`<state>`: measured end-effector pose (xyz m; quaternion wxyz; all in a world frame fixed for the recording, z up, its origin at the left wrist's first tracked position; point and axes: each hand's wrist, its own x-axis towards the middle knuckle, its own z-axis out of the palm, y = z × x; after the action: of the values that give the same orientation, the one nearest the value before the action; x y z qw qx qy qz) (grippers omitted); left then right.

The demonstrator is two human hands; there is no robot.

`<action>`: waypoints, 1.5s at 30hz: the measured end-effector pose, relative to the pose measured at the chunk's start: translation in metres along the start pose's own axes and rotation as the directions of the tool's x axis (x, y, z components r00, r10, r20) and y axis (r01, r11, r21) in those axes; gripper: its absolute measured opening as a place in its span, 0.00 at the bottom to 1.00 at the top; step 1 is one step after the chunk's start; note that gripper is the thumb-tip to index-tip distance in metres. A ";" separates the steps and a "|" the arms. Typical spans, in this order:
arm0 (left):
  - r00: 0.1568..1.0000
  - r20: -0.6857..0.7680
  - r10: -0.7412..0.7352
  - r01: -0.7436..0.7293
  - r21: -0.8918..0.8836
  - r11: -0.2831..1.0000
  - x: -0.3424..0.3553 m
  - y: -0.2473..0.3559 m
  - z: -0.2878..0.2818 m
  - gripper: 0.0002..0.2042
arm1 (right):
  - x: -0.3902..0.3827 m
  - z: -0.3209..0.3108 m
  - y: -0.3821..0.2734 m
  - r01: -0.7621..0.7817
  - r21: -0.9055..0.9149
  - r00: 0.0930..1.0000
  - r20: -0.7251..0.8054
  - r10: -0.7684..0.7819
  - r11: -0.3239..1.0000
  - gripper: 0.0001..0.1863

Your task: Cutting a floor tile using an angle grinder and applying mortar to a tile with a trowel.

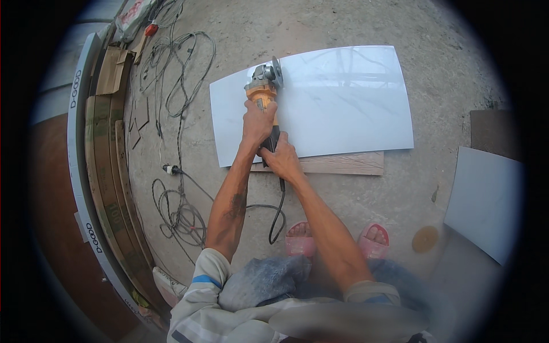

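Observation:
A yellow and black angle grinder point(262, 95) is held over the left part of a large glossy white panel point(349, 103). My left hand point(258, 122) is wrapped round the yellow body just behind the metal head. Lower down, my right hand point(281, 157) grips the black rear handle. The cutting disc point(278, 71) stands on edge at the panel's far side; whether it touches the surface I cannot tell. Under the panel, the near edge of a brownish board point(349, 163) shows. The grinder's black cord point(282, 214) hangs from the handle and loops near my feet.
Tangled cables point(182, 220) and a plug connection point(170, 169) lie on the concrete floor at left. Long cardboard boxes point(103, 166) stand along the left side. Another white panel point(486, 197) lies at right, near a round brown disc point(425, 239). My feet wear pink slippers point(300, 246).

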<state>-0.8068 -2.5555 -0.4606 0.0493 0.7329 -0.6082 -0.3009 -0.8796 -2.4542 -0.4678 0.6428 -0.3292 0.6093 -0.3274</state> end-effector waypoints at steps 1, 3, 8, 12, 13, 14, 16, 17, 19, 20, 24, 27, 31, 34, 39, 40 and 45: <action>1.000 -0.006 0.003 -0.003 -0.001 1.000 0.000 -0.002 0.000 0.34 | -0.001 0.001 0.002 -0.001 0.001 1.000 -0.001 0.001 1.000 0.32; 1.000 -0.010 0.006 -0.006 0.000 1.000 -0.002 -0.004 0.000 0.34 | -0.002 0.004 0.005 0.021 -0.021 0.999 -0.024 -0.022 1.000 0.32; 1.000 -0.022 0.010 -0.010 0.022 1.000 -0.010 -0.003 0.004 0.34 | -0.005 0.006 0.015 0.037 -0.009 0.999 -0.034 -0.037 0.999 0.33; 1.000 -0.025 0.003 -0.003 0.022 1.000 -0.015 -0.007 0.003 0.33 | -0.011 0.008 0.016 0.024 -0.004 0.999 -0.045 -0.024 1.000 0.31; 1.000 -0.021 0.002 -0.002 0.017 1.000 -0.016 -0.008 0.002 0.33 | -0.013 0.008 0.015 0.024 -0.003 0.999 -0.045 -0.024 1.000 0.31; 1.000 -0.017 0.001 -0.001 0.012 1.000 -0.017 -0.009 0.003 0.33 | -0.015 0.008 0.015 0.017 0.009 0.999 -0.034 -0.017 1.000 0.31; 1.000 -0.018 -0.007 0.008 0.021 1.000 -0.020 -0.010 0.004 0.34 | -0.016 0.008 0.016 0.012 0.021 1.000 -0.026 -0.011 1.000 0.31; 1.000 -0.019 -0.018 0.019 0.029 0.999 -0.021 -0.011 0.004 0.35 | -0.017 0.008 0.017 0.018 0.030 1.000 -0.022 -0.018 0.999 0.31; 1.000 -0.021 -0.014 0.015 0.031 0.999 -0.023 -0.012 0.006 0.35 | -0.019 0.008 0.019 0.024 0.039 1.000 -0.019 -0.023 0.999 0.31; 1.000 -0.025 -0.012 0.013 0.032 0.999 -0.024 -0.012 0.006 0.34 | -0.021 0.009 0.021 0.035 0.032 0.999 -0.021 -0.034 0.999 0.32; 1.000 -0.016 -0.012 0.012 0.000 1.000 -0.029 -0.015 0.007 0.34 | -0.024 0.011 0.025 0.048 0.002 0.998 -0.036 -0.048 0.999 0.32; 1.000 -0.022 -0.002 0.002 0.033 0.999 -0.032 -0.016 0.007 0.34 | -0.025 0.012 0.028 0.050 0.000 0.998 -0.038 -0.050 0.999 0.32; 1.000 -0.018 -0.018 0.018 0.032 0.999 -0.037 -0.016 0.007 0.33 | -0.029 0.013 0.030 0.058 -0.001 0.997 -0.046 -0.058 0.998 0.33; 1.000 -0.010 -0.012 0.013 0.021 1.000 -0.040 -0.017 0.007 0.33 | -0.032 0.013 0.032 0.028 -0.012 0.999 -0.026 -0.028 1.000 0.33; 1.000 -0.004 -0.028 0.028 0.038 0.999 -0.046 -0.018 0.008 0.33 | -0.037 0.013 0.035 -0.002 0.037 1.000 -0.003 0.002 0.999 0.34; 0.999 -0.001 -0.032 0.032 0.032 0.999 -0.047 -0.018 0.008 0.33 | -0.038 0.014 0.035 -0.001 0.038 1.000 -0.004 0.001 0.999 0.34; 1.000 -0.003 -0.023 0.023 0.002 1.000 -0.054 -0.020 0.010 0.33 | -0.041 0.017 0.042 -0.006 0.033 1.000 -0.008 0.006 0.999 0.36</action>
<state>-0.7984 -2.4980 -0.4569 0.0460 0.7403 -0.5999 -0.2998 -0.8637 -2.3964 -0.4787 0.6465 -0.3154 0.6075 -0.3368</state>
